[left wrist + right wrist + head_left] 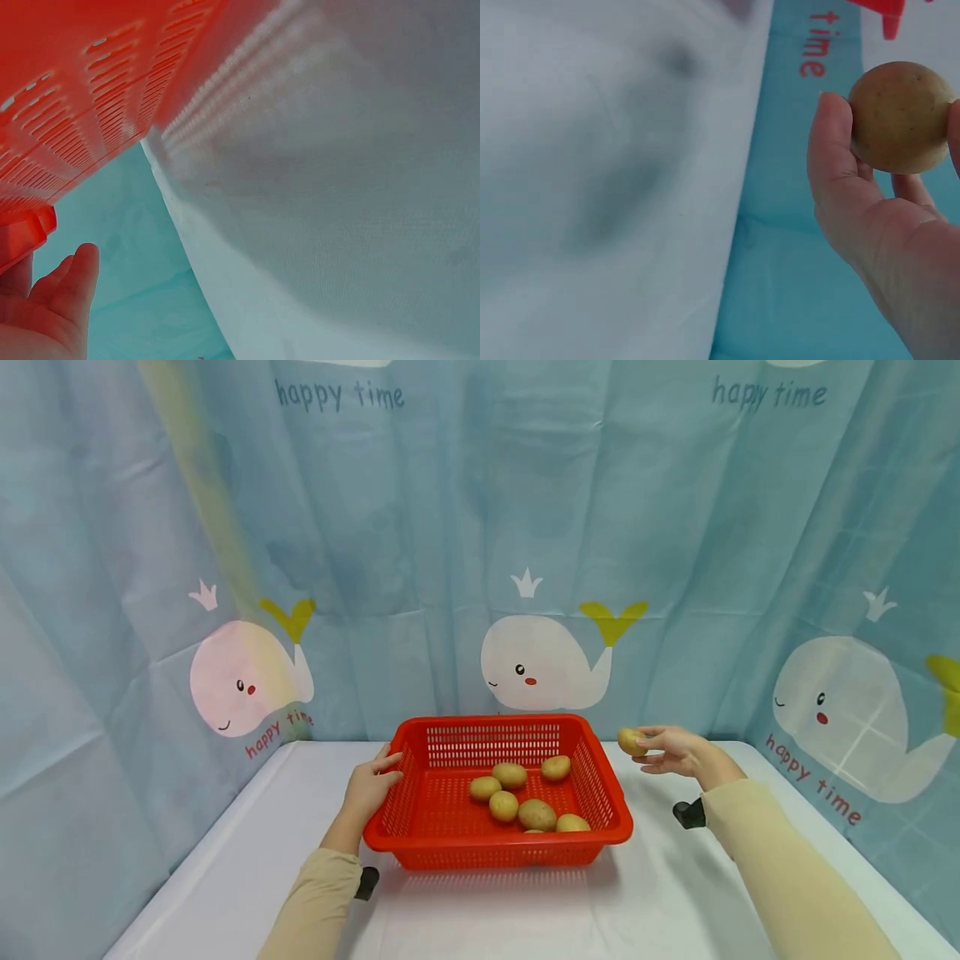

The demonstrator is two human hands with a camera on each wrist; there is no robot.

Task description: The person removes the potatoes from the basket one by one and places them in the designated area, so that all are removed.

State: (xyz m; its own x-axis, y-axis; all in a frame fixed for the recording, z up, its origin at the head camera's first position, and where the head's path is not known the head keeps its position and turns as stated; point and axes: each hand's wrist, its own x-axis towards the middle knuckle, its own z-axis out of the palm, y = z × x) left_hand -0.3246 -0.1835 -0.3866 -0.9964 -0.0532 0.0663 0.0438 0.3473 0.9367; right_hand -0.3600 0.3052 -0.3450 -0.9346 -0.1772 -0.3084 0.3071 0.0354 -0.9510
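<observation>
A red plastic basket (510,841) with slotted walls stands on the white table, holding several potatoes (537,815) mostly toward its middle and right. On its left rim rests my left hand (371,787), the fingers spread and fairly straight. The left wrist view shows that hand (56,311) at the corner of the rim, partly cut off by the frame. Beyond the basket's right side, my right hand (675,750) pinches one potato (632,742) above the table. Up close in the right wrist view, the potato (900,118) is round and yellow-brown, held between thumb and fingers.
A white cloth (480,918) covers the table. Blue curtains (420,543) printed with whales hang behind it and along both sides, close to the table's edges. A black wrist mount (688,814) sticks out near the right sleeve, another (367,883) near the left.
</observation>
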